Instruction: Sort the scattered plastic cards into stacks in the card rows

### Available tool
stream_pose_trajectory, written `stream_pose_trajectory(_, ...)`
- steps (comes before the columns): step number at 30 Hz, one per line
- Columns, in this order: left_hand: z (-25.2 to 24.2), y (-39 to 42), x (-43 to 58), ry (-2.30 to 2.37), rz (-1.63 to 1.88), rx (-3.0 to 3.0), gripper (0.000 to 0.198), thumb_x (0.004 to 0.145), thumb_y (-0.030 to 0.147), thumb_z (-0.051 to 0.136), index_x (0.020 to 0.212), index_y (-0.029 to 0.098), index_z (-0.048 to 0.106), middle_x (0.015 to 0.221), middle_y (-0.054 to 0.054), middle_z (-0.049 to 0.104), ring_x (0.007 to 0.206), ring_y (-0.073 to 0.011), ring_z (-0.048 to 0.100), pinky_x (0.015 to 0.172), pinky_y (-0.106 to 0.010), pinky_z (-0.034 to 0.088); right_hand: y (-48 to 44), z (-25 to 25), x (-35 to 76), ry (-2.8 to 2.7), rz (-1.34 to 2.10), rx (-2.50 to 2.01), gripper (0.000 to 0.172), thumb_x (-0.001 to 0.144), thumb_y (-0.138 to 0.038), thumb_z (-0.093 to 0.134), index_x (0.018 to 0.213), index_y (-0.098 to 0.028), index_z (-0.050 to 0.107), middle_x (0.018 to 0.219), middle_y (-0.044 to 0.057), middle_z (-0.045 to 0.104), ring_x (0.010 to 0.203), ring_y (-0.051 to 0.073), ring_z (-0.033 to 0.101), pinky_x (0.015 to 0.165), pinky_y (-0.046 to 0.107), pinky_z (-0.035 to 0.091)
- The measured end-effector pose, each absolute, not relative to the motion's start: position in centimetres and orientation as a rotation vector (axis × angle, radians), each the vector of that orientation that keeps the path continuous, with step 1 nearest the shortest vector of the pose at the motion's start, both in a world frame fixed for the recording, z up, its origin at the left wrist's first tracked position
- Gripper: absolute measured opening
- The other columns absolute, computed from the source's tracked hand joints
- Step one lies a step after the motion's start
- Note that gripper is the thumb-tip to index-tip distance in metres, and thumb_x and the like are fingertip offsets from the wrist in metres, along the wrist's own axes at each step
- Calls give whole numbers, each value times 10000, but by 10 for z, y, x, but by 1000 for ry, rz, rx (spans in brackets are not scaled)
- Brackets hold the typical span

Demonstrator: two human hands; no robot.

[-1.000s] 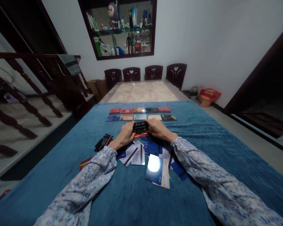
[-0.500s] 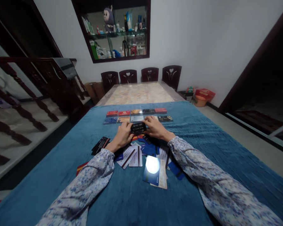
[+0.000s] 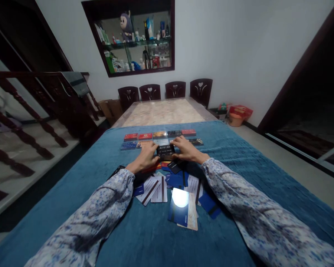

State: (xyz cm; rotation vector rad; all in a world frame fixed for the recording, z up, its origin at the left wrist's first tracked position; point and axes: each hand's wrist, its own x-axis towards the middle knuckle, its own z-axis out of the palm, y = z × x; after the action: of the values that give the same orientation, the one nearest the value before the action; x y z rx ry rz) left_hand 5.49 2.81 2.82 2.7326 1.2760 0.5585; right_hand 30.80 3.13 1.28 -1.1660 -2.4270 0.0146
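Observation:
Both hands grip a black card stack [image 3: 165,149] printed with pale lettering, held just above the loose cards. My left hand [image 3: 145,155] is closed on its left edge, and my right hand [image 3: 187,150] is closed on its right edge. Beneath and nearer me spreads a heap of loose cards: white striped cards [image 3: 159,191], blue cards [image 3: 179,179] and a small black card [image 3: 174,167]. Closest to me lies a shiny blue card [image 3: 178,213] with a bright glare, over a beige one. Beyond my hands, neat card piles [image 3: 145,136] form two rows, the nearer partly hidden.
A blue cloth [image 3: 80,185] covers the near part of the table, with the bare marble-patterned top [image 3: 161,111] behind it. Several dark chairs [image 3: 175,90] stand at the far end. A wooden railing [image 3: 25,144] runs along the left, and an orange bin [image 3: 236,119] sits at the right.
The black card stack has shifted slightly right between my hands, and more of its lower edge shows. My left forearm now hides the red card at lower left. The camera view has moved slightly.

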Motion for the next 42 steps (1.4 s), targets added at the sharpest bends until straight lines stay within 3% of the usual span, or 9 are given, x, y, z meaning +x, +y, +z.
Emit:
stream_pose_trajectory(9,31,56,62,1247,520,2706,443,772,232,734,1207,189,662,1182,-112,606,1137,-305,582,1023,-470,494,50,28,322,-2479,44,-1193,520,766,-361,838,1236,-173,718,1168,134,648,1096,303,531,954,444,467)
stream_pose_trajectory(16,33,74,72,1255,471,2716,503,809,258,744,1291,156,642,1290,-153,588,1227,-335,574,1064,-486,486,67,36,331,-2528,20,-1243,517,775,-364,829,1219,-121,726,1184,171,672,1107,323,555,979,436,437)
stream_pose_trajectory(24,37,99,91,1285,415,2728,546,795,248,757,1324,203,630,1355,-138,591,1333,-335,523,1102,-499,461,85,46,339,-2535,21,-1376,485,768,-385,818,1193,-157,757,1187,158,691,1111,323,572,935,371,422)
stream_pose_trajectory(33,39,129,108,1251,448,2806,388,745,281,771,1116,175,727,1170,-122,687,1141,-324,630,1005,-433,522,105,55,347,-2549,4,-1447,481,746,-345,826,1170,-127,767,1074,133,695,1029,293,587,903,332,426)
stream_pose_trajectory(42,40,154,123,1258,401,2831,416,731,243,739,1136,143,745,1182,-129,692,1141,-308,635,1009,-394,526,127,56,356,-2562,-17,-1467,373,743,-300,797,1080,-141,784,1077,127,710,1027,272,605,899,307,428)
